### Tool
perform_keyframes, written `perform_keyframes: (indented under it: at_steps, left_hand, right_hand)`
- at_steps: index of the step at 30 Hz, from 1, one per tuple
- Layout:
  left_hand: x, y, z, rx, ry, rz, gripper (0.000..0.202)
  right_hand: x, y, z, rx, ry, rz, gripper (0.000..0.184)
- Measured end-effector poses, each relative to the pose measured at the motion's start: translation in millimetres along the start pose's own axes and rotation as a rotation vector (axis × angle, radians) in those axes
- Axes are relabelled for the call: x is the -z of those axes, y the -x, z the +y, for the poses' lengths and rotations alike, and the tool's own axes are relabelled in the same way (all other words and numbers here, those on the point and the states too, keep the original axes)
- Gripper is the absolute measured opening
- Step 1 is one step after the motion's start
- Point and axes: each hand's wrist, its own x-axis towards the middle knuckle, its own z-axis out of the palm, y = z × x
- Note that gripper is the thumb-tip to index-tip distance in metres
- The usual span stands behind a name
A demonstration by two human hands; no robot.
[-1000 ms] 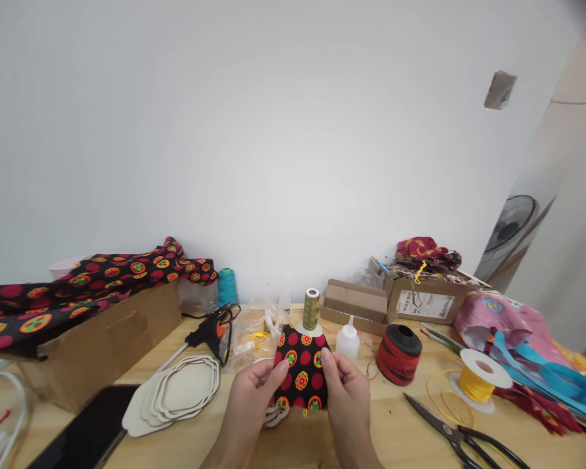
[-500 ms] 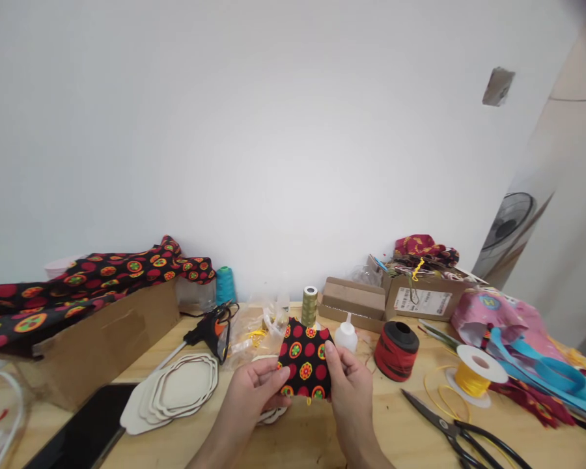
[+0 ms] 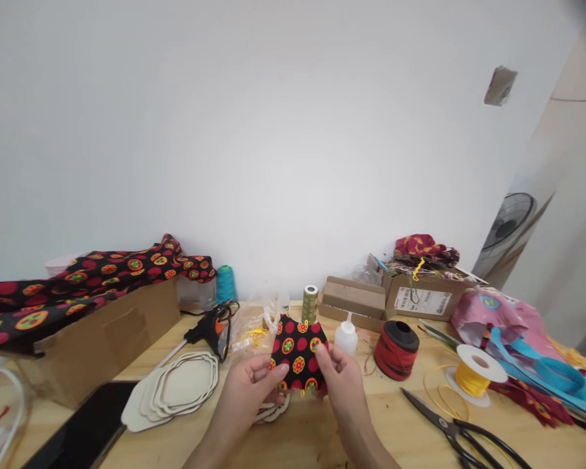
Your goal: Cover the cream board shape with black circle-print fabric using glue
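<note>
Between my two hands is a small black patterned fabric piece [image 3: 299, 355], printed with red dots and flower rounds. Small yellow loops show at its top and bottom edges. My left hand [image 3: 254, 391] pinches its lower left side, thumb on the front. At the right side, my right hand [image 3: 339, 378] grips the piece between thumb and fingers. The fabric is held up above the table, partly covering some pale cut-out shapes [image 3: 273, 412]. Just behind it stand an olive thread spool [image 3: 310, 305] and a white squeeze bottle [image 3: 346, 335].
Left: a cardboard box [image 3: 112, 339] draped with matching cloth [image 3: 137, 266], a black phone-like slab [image 3: 83, 430], stacked pale frames [image 3: 176, 391] and a glue gun [image 3: 208, 329]. Right: a red cord spool [image 3: 396, 350], black-handled scissors [image 3: 449, 426], a yellow cord spool [image 3: 473, 378] and a cluttered box [image 3: 420, 296].
Both hands have shifted slightly left with the fabric piece. It now faces the camera more squarely, and the yellow loop at its top edge has come into view.
</note>
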Motion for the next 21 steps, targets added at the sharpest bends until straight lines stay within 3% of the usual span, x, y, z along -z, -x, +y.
perform_keyframes:
  at_steps: [3,13,21]
  left_hand:
    - [3.3,1,1,-0.004,-0.016,0.019,0.039]
    - [11.8,-1,8,0.037,-0.071,-0.06,0.04]
    - [-3.7,4,2,0.17,-0.024,-0.022,0.037]
  right_hand:
    - [-2,0,-1,-0.051,0.063,-0.074,0.043]
    - [3,-2,-3,-0.067,0.089,-0.123,0.04]
    - [-1,1,-3,-0.02,0.07,-0.12,0.037]
